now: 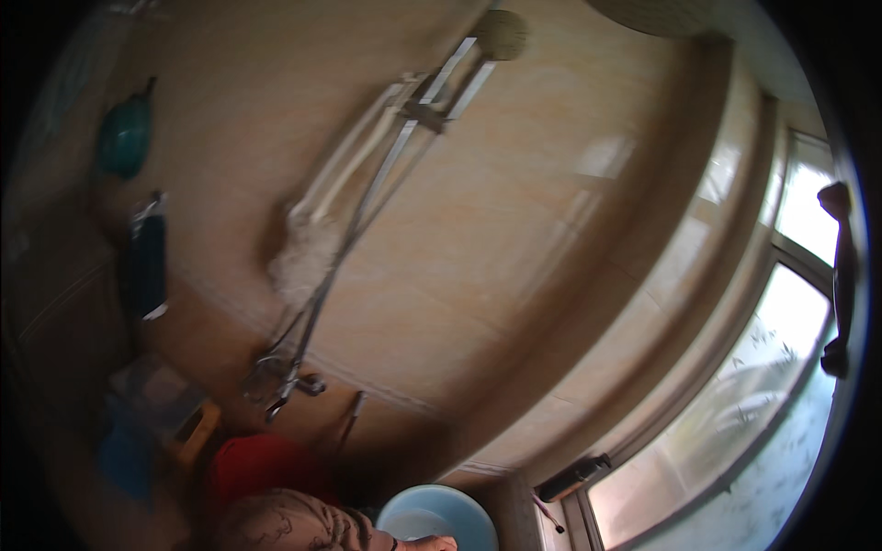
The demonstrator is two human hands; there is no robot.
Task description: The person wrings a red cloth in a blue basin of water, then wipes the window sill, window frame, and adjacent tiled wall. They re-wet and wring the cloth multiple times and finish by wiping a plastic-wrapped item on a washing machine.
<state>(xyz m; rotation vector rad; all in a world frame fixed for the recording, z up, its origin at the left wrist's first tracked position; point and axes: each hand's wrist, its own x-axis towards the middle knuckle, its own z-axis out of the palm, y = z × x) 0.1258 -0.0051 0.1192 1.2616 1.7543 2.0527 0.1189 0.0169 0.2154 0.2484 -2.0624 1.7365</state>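
A patterned sleeve [299, 522] comes in at the bottom, left of centre, and looks to be my left arm. At its end, my left hand [430, 544] is cut off by the lower edge and blurred, so its fingers and anything in them stay hidden. Past the hand is a round light-blue basin [441, 505]; the hand overlaps its near side, and whether it touches the basin cannot be told. Just beyond the sleeve sits a rounded red object [266, 464], too blurred to name. My right hand is outside the picture.
Beige tiled wall holds a shower rail [377, 184] with hand shower [502, 35], mixer tap [289, 381] and whitish scrubber [305, 253]. A green ladle-like vessel [125, 138] hangs at left. A window [726, 395] with a dark bottle [571, 477] by its sill is at right.
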